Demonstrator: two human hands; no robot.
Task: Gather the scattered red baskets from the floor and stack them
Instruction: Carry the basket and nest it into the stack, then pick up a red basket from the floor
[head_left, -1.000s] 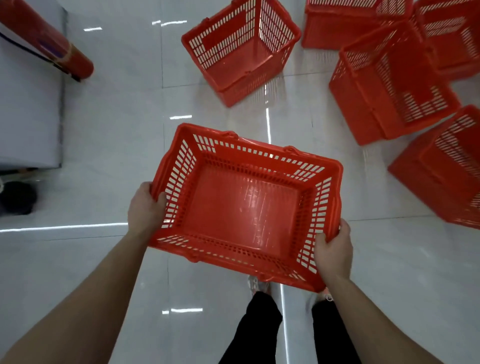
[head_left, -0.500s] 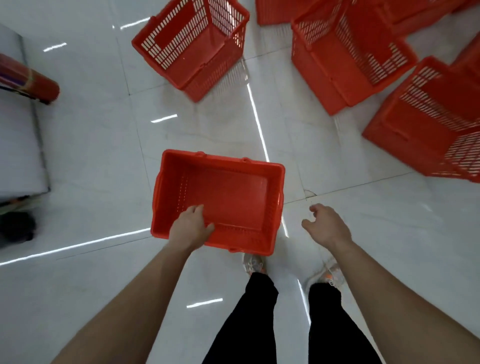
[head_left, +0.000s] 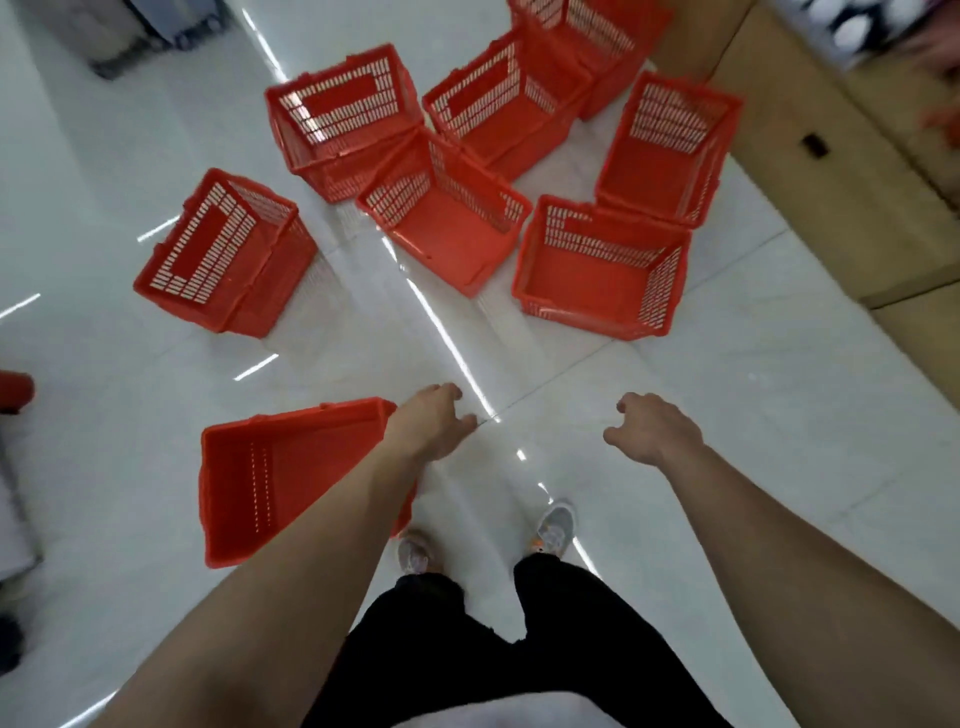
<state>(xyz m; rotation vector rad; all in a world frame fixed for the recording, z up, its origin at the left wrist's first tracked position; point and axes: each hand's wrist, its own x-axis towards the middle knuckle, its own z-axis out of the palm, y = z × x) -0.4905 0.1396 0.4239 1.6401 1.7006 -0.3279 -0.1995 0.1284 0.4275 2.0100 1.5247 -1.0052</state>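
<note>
One red basket (head_left: 270, 483) stands on the white floor at my lower left, partly behind my left forearm. My left hand (head_left: 434, 421) hovers past its right rim, fingers loosely curled, holding nothing. My right hand (head_left: 652, 428) hangs over bare floor to the right, fingers apart and empty. Ahead lie several scattered red baskets: one alone at the left (head_left: 223, 254), one in the middle (head_left: 447, 218), one to its right (head_left: 597, 275), and others behind (head_left: 343, 119), (head_left: 670, 150).
Brown cardboard boxes (head_left: 810, 171) line the right side beside the baskets. A red object (head_left: 15, 389) shows at the left edge. My feet in grey shoes (head_left: 556, 525) stand on glossy white tile (head_left: 727, 415) between me and the scattered baskets.
Both hands held the basket a second ago. It was set on the floor, my right hand let go first, then my left. My view has swung up toward the scattered baskets.
</note>
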